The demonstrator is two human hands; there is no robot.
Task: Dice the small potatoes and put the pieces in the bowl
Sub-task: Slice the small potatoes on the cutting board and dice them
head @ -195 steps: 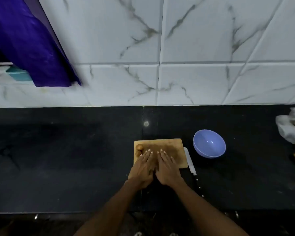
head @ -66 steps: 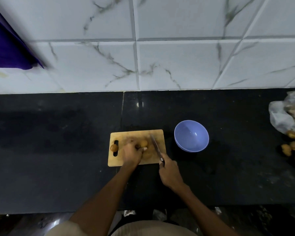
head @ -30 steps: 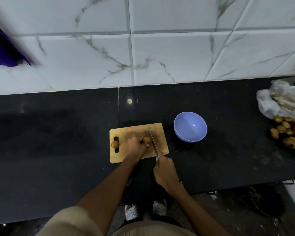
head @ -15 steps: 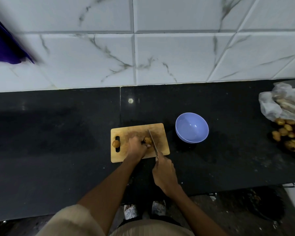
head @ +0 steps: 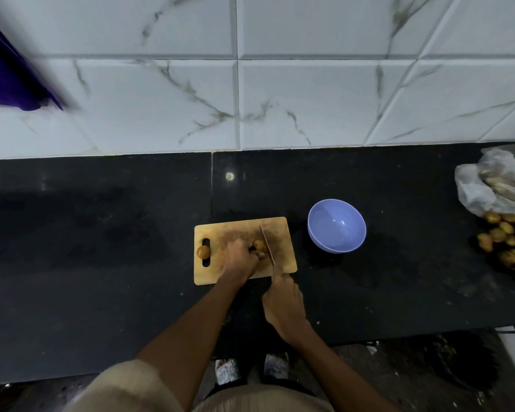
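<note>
Potato (head: 259, 244) under the cut sits near the middle of the wooden cutting board (head: 241, 226), pinned from its left by the left hand (head: 239, 259), whose curled fingers grip it. Its shape is too small to give a long axis. The knife (head: 267, 245) blade lies against the potato's right side, running from the board's far edge toward the near edge and tilted slightly left at the tip. The right hand (head: 283, 301) is wrapped around the handle just off the board's near edge, over the dark counter (head: 101, 233).

A second small potato (head: 203, 251) rests on the board's handle slot at the left end, well apart from the blade. The board's long axis runs left to right, parallel to the tiled wall (head: 280, 99).

Just right of the board stands the blue bowl (head: 336, 226) — close, not touching, nothing visible inside it. Bare counter stretches left of the board and between bowl and the far right edge, where a plastic bag (head: 494, 182) and a heap of potatoes (head: 500, 239) lie. A purple cloth (head: 9, 81) hangs at upper left.
</note>
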